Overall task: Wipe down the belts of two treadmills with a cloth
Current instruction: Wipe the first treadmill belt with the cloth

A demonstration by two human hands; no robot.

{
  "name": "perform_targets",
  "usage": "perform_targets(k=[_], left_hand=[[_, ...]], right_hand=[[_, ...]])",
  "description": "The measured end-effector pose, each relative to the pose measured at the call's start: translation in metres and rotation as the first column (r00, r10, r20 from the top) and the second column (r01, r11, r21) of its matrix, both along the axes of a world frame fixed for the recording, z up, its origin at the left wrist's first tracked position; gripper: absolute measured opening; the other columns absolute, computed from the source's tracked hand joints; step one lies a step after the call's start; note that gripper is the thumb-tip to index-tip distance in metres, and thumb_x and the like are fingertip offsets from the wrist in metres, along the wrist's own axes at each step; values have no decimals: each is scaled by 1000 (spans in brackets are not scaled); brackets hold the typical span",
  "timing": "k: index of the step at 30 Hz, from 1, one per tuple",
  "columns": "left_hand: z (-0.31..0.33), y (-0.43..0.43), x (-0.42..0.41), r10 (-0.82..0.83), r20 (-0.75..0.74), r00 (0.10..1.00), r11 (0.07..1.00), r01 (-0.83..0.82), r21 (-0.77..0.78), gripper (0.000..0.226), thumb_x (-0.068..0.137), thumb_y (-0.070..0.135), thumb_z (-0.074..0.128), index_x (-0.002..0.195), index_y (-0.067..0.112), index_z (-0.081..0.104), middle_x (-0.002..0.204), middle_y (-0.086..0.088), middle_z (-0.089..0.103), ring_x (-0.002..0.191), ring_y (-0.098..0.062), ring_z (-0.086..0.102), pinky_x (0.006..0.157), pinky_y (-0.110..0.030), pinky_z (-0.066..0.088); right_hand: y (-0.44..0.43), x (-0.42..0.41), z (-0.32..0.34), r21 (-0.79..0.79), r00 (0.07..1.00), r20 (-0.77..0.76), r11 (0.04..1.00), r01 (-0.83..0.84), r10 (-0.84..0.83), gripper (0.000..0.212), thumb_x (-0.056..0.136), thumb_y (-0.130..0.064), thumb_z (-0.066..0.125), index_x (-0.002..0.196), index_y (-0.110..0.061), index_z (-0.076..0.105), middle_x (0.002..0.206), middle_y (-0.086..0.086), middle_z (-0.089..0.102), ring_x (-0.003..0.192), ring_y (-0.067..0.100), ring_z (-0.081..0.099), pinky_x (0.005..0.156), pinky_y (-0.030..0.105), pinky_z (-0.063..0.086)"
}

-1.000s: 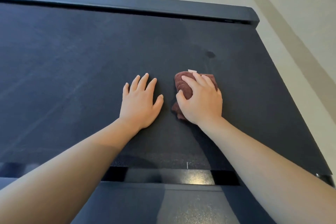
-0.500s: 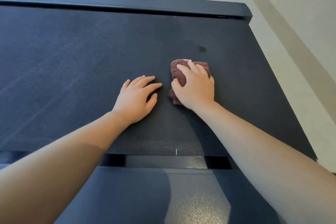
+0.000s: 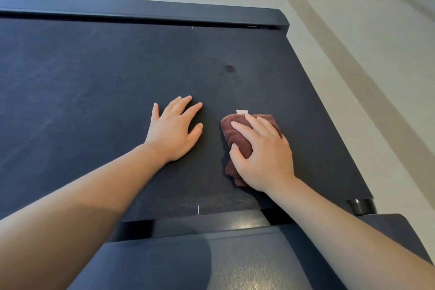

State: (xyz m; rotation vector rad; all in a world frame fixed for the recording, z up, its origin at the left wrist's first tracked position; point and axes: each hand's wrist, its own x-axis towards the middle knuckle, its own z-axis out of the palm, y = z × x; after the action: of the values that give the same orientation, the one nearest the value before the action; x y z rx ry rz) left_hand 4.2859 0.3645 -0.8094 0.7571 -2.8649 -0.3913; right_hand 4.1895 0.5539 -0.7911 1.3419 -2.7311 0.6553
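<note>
- Right hand (image 3: 263, 155) presses a bunched maroon cloth (image 3: 237, 141) onto the treadmill belt (image 3: 94, 89), fingers curled over it.
- Left hand (image 3: 173, 130) lies flat on the belt just beside the cloth, fingers straight and spread.
- Beyond the cloth, a small dark spot (image 3: 229, 68) marks the belt.

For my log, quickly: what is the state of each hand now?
Left hand: open, flat on the belt.
Right hand: grips the brown cloth, pressing it on the belt.
</note>
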Motion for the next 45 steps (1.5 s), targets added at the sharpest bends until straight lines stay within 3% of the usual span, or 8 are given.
perform_targets(k=[6,14,19,28,34,38,45], left_hand=[[-5,-3,-9,63,-78,995,997,-66,-28,50,90,43,40,138,31,40,148,4,33,139,-18,22,112,-58,9],[-8,-8,-10,68,-77,995,997,-70,-33,48,88,45,41,136,36,40,146,8,34,137,-15,22,112,-57,9],[-4,-6,-8,53,-36,998,998,-54,-24,50,91,45,37,140,34,35,150,6,29,141,-17,18,113,-56,7],[8,-46,-42,106,50,993,993,-109,52,53,94,46,34,144,27,30,154,2,23,142,-19,13,112,-56,9],[-2,-85,-94,76,54,996,997,-75,-21,55,94,48,33,145,29,26,154,2,20,143,-19,11,110,-60,4],[-5,-120,-119,180,9,984,983,-180,-31,58,92,49,33,145,26,26,155,3,20,143,-16,11,113,-57,4],[-13,-127,-125,212,-39,977,976,-214,-52,63,87,54,27,144,28,26,153,7,22,141,-12,12,112,-57,4]], right_hand=[[-62,-52,-4,-41,996,-30,996,80,-81,49,81,-49,39,126,-36,56,144,-13,43,132,14,35,105,42,33],[-119,-103,-3,-58,990,15,988,140,-140,43,84,-45,47,125,-34,57,139,-11,47,130,17,36,104,42,30],[-98,-85,2,25,994,24,994,103,-103,45,87,-45,45,130,-34,52,148,-5,39,134,21,32,108,47,27],[-49,-46,-4,9,996,-6,996,87,-87,51,81,-52,37,128,-40,52,148,-13,38,136,14,31,110,45,25],[-117,-95,-6,-10,996,-12,996,87,-87,47,84,-50,41,128,-38,53,146,-13,39,133,14,32,109,45,28],[-176,-146,-7,-18,996,-12,996,89,-89,47,85,-49,43,129,-37,53,145,-11,41,133,15,33,109,46,29],[-283,-201,-6,-38,999,-7,998,-41,40,45,84,-48,46,126,-33,56,139,-7,48,129,19,38,103,44,31]])
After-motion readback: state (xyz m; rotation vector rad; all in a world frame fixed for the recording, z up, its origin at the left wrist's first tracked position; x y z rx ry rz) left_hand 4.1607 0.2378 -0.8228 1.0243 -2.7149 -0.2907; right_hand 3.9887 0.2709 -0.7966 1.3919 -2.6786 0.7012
